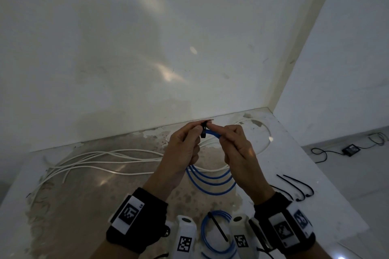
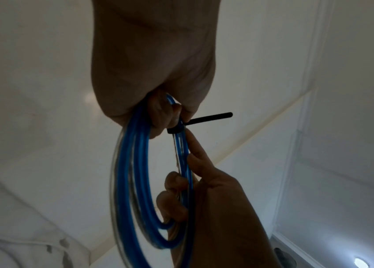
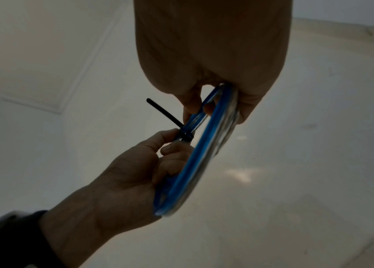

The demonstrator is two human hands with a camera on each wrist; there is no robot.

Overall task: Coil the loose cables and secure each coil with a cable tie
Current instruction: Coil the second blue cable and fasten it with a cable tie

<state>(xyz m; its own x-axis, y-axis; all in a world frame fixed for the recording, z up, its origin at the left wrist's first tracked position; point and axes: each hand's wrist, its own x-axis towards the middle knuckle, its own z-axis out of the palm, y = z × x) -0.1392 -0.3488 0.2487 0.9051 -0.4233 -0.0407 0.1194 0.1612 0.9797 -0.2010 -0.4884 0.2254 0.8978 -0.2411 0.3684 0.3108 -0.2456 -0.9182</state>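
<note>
I hold a blue cable coil [image 1: 211, 182] raised above the table, and its loops hang down between my wrists. A black cable tie [image 1: 203, 131] wraps the top of the coil, with its tail [image 2: 211, 117] sticking out sideways. My left hand [image 1: 194, 132] pinches the coil right beside the tie head [image 3: 185, 136]. My right hand [image 1: 217, 130] grips the coil on the other side. Its index finger [image 2: 195, 146] lies straight along the strands up to the tie head [image 2: 175, 129], and its other fingers curl round the cable.
Loose white cables [image 1: 105, 156] sprawl across the stained tabletop [image 1: 84, 195] towards the back wall. A second blue coil [image 1: 216, 235] with a black tie lies near me. Spare black ties [image 1: 294, 187] lie to the right, near the table's edge. A black device [image 1: 350, 150] sits on the floor.
</note>
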